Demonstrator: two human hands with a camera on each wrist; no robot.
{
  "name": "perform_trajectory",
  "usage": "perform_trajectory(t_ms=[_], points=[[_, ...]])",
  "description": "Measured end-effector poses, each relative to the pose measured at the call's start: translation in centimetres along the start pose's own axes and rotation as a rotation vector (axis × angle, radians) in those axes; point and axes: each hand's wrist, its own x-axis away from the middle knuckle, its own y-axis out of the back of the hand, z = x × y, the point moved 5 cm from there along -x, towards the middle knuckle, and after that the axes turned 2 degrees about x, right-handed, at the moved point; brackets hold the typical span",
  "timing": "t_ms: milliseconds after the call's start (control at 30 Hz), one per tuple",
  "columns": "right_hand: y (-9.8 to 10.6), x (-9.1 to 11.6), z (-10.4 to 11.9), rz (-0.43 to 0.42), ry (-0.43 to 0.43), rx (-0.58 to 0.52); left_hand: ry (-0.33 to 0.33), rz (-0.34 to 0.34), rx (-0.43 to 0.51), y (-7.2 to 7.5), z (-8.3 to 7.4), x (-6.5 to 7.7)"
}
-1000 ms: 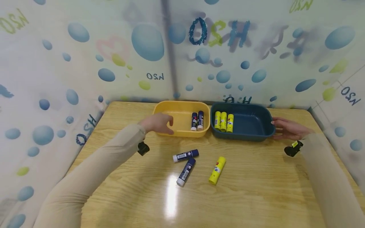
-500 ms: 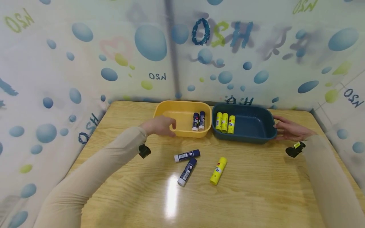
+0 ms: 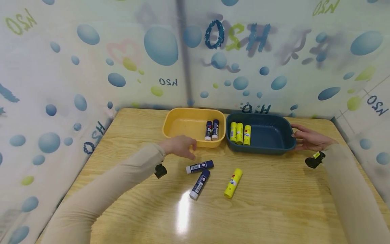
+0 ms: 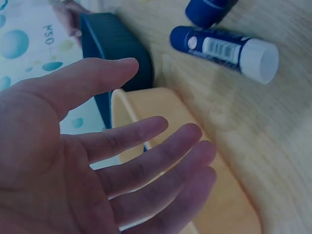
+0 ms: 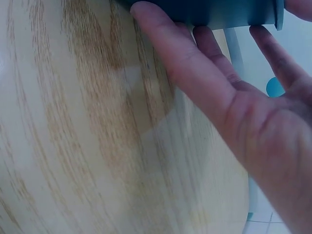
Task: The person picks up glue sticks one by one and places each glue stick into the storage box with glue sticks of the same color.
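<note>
My left hand [image 3: 180, 147], fingers spread and holding nothing, hovers before the front wall of the yellow bin [image 3: 173, 124]. Just beyond its fingertips lies a navy glue stick with a white end [image 3: 199, 166], also seen in the left wrist view [image 4: 224, 51]. A second navy glue stick [image 3: 199, 184] lies slanted close below it. To their right rests a yellow glue stick [image 3: 233, 183]. My right hand [image 3: 312, 138] touches the right end of the dark blue bin [image 3: 271, 134] with its fingers extended; the right wrist view shows the fingertips against the bin's outer wall [image 5: 229, 12].
Two navy glue sticks [image 3: 212, 129] stand leaning at the right end inside the yellow bin. Three yellow glue sticks [image 3: 240, 133] sit at the left side of the blue bin. Both bins stand side by side at the table's back edge, against a patterned curtain [image 3: 195, 67].
My left hand has moved from over the yellow bin's left front rim toward me and to the right, nearer the navy glue sticks. The right hand stays at the blue bin's end.
</note>
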Motion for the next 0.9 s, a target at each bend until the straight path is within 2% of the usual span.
perform_trajectory(t_ms=[233, 433, 667, 900], points=[[0.2, 0.0, -0.3, -0.058, -0.023, 0.035, -0.057, 0.029, -0.064, -2.4, -0.4, -1.4], [0.2, 0.1, -0.3, -0.074, -0.024, 0.055, -0.023, 0.058, -0.072, -3.8, -0.4, -2.3], [0.1, 0.0, -0.3, -0.067, -0.022, 0.016, -0.019, 0.078, -0.047, -4.8, -0.4, -3.4], [0.1, -0.1, -0.4, -0.072, -0.025, -0.025, -0.031, 0.065, -0.069, -5.1, -0.7, -4.0]])
